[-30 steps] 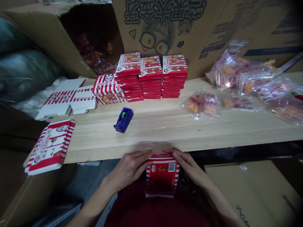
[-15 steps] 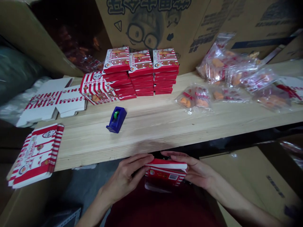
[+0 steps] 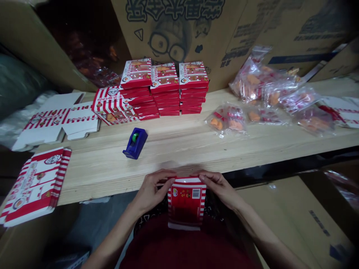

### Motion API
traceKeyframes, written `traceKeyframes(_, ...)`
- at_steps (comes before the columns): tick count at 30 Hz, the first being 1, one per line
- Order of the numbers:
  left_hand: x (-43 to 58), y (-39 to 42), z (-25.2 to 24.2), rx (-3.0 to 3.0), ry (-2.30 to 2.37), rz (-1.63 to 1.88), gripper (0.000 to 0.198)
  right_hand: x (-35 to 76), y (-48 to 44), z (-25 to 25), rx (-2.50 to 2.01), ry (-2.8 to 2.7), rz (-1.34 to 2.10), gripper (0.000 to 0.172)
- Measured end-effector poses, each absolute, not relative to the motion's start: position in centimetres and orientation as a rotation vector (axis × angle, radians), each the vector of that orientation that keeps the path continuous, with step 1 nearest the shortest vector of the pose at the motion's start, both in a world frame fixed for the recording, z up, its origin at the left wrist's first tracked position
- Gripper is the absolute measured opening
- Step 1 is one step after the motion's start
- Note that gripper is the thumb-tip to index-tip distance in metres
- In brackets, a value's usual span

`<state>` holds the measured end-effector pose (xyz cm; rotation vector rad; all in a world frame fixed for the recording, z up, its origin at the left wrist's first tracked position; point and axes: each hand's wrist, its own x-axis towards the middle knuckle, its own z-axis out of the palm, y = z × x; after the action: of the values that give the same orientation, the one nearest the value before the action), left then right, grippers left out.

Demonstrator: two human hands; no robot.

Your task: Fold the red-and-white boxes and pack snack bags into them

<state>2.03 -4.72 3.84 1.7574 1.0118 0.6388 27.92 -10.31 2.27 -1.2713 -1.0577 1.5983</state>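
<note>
A red-and-white striped cardboard box (image 3: 186, 203) is held upright near my body, its red back panel with a barcode facing me. My left hand (image 3: 155, 186) pinches its upper left corner. At the upper right corner my right hand (image 3: 217, 186) grips it between thumb and fingers. The top edge of the box looks closed under my fingertips. A pale flap sticks out along its lower edge. What the box contains is hidden.
Stacked striped boxes (image 3: 165, 95) stand at the back of the wooden table (image 3: 168, 145). A blue tape dispenser (image 3: 135, 143) sits before them. Flat cartons (image 3: 36, 183) lie at left, toy-filled clear bags (image 3: 252, 89) at right. Large cardboard boxes (image 3: 224, 37) rise behind.
The box has turned more upright, so its back panel faces me squarely. Its white flap has folded down at the top, and my hands have shifted to the two upper corners.
</note>
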Motion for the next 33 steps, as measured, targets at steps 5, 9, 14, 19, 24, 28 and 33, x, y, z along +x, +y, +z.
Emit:
traceKeyframes(5,3.3,-3.1,3.3,1.736,0.968,0.573,0.025,28.2,-8.8,1.3,-1.262,-1.121,1.605,0.038)
traceKeyframes(9,3.5,-2.4,3.1,1.788,0.932,0.548,0.029,28.5,-7.3,1.2,-1.213,-1.224,1.623,0.036)
traceKeyframes(14,3.1,-2.0,2.7,1.758,0.981,0.528,0.027,27.6,-7.1,1.0,-1.279,-1.295,1.516,0.035)
traceKeyframes(19,2.7,-2.1,2.8,1.752,0.978,0.508,0.028,27.0,-8.2,0.6,-1.300,-1.458,1.284,0.032)
traceKeyframes(24,2.0,-2.9,3.7,1.836,0.868,0.468,0.034,27.7,-9.5,0.1,-1.266,-1.642,1.158,0.033)
traceKeyframes(28,1.0,-4.4,3.8,2.063,0.826,0.440,0.045,28.4,-10.6,-0.1,-1.263,-1.748,1.078,0.038)
traceKeyframes(33,0.4,-5.8,3.8,2.287,0.689,0.437,0.054,28.0,-11.4,1.0,-1.202,-1.798,1.078,0.037)
